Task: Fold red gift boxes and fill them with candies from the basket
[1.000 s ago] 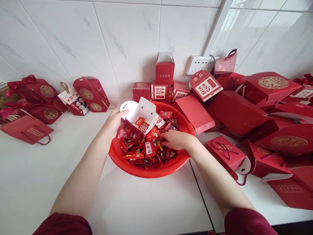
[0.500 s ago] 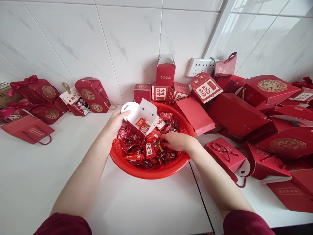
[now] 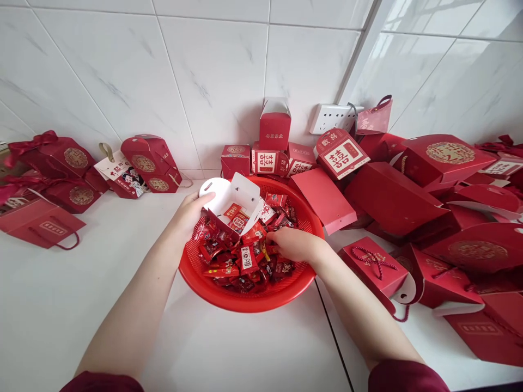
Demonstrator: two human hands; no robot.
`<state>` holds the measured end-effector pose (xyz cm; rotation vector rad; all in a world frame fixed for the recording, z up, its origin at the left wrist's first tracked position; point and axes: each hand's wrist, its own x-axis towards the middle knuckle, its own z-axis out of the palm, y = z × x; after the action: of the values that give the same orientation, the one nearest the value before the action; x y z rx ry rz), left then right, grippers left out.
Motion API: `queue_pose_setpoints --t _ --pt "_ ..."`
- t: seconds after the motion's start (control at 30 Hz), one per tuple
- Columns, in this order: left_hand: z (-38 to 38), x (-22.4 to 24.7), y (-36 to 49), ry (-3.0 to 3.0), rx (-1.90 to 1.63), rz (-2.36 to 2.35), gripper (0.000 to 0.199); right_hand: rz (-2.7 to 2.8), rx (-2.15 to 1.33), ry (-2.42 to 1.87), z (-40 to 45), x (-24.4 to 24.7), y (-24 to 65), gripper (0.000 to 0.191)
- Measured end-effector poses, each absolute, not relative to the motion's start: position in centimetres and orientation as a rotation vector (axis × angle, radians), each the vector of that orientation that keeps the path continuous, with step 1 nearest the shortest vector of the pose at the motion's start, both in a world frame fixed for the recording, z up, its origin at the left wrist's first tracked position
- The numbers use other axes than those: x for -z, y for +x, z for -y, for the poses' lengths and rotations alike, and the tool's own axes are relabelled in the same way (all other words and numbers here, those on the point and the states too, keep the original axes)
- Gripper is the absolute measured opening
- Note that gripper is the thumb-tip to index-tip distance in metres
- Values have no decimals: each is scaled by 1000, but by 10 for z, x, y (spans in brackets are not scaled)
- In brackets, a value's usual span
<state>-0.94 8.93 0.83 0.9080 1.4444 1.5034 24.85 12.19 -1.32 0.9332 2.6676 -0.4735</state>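
Observation:
My left hand (image 3: 191, 213) grips the left side of an open gift box (image 3: 245, 196), its thumb on the white inner flap. Tilted over the basket, the box shows its white inside, with a few red wrapped packets (image 3: 238, 219) in it. Beneath it is a round red plastic basket (image 3: 245, 304) holding many red wrapped candies (image 3: 248, 257). My right hand (image 3: 295, 244) reaches into the candies at the basket's right side. Its fingers are curled; the tips are hidden among the wrappers, so whatever they hold does not show.
Small red boxes (image 3: 271, 162) stand behind the basket against the tiled wall, below a white power strip (image 3: 333, 117). A large heap of red boxes (image 3: 396, 198) crowds the right side. More gift boxes (image 3: 150, 163) stand at the left on the white table (image 3: 110, 239).
The whole view has shifted slightly, so things appear a little lower and further left. My left hand keeps the box, and my right hand remains among the candies with little visible movement.

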Motion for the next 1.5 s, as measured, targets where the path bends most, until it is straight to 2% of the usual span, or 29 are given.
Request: queue_pose_setpoints --t 0.57,0.87,1.5 --pt "-88 -9 -6 926 -1531 -1411 52 -2645 500 961 -119 6 248 29" --pt "-92 -5 -6 969 -1554 -1450 43 -2648 507 951 -120 8 250 29" --pt "-91 -9 -5 888 -1543 -1396 46 -2665 465 953 -117 6 248 32"
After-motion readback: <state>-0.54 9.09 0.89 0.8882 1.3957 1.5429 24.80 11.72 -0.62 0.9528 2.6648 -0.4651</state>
